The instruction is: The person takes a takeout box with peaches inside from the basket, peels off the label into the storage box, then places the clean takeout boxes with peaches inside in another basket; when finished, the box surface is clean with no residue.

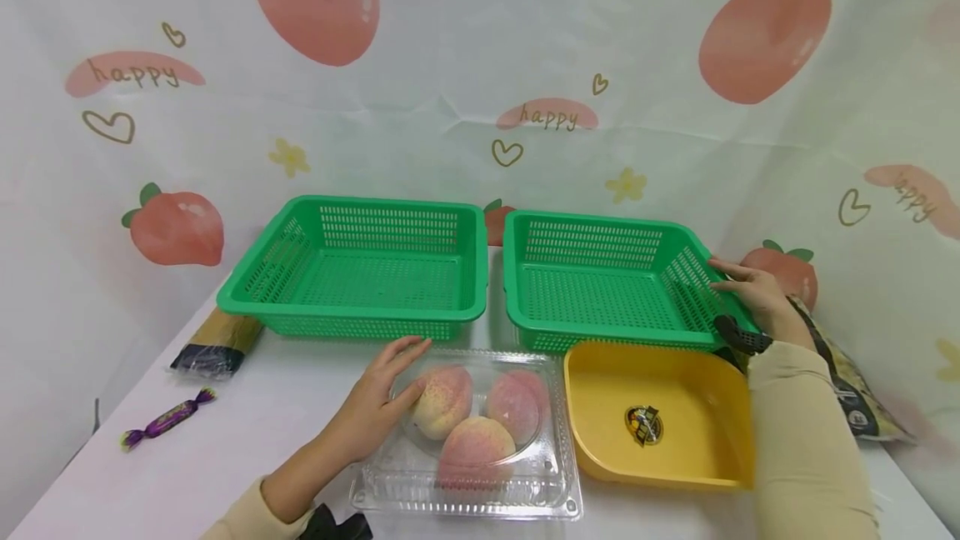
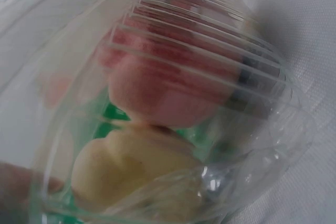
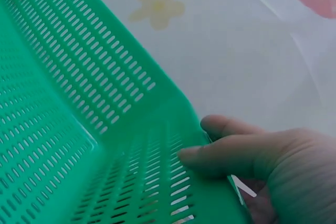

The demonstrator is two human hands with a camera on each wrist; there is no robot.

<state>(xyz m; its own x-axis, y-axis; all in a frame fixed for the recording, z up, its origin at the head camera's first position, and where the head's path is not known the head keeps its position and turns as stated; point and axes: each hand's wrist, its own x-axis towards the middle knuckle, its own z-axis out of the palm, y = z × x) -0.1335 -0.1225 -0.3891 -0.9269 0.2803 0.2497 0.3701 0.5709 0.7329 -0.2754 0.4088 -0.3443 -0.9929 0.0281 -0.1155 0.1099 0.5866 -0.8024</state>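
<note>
My left hand rests on the left side of a clear plastic clamshell box, its fingers stretched over the lid. Inside lie three pink and yellow peaches, which show blurred through the ribbed plastic in the left wrist view. At the right, my right hand holds the right rim of a green perforated basket. The right wrist view shows the thumb lying over the inner face of the basket wall and other fingers outside it. Nothing is in this basket.
A second green basket stands at the left, with a brown and black packet by its front corner. A purple wrapped candy lies farther left. A yellow basin holds a small round wrapped item. Another bag lies beyond my right arm.
</note>
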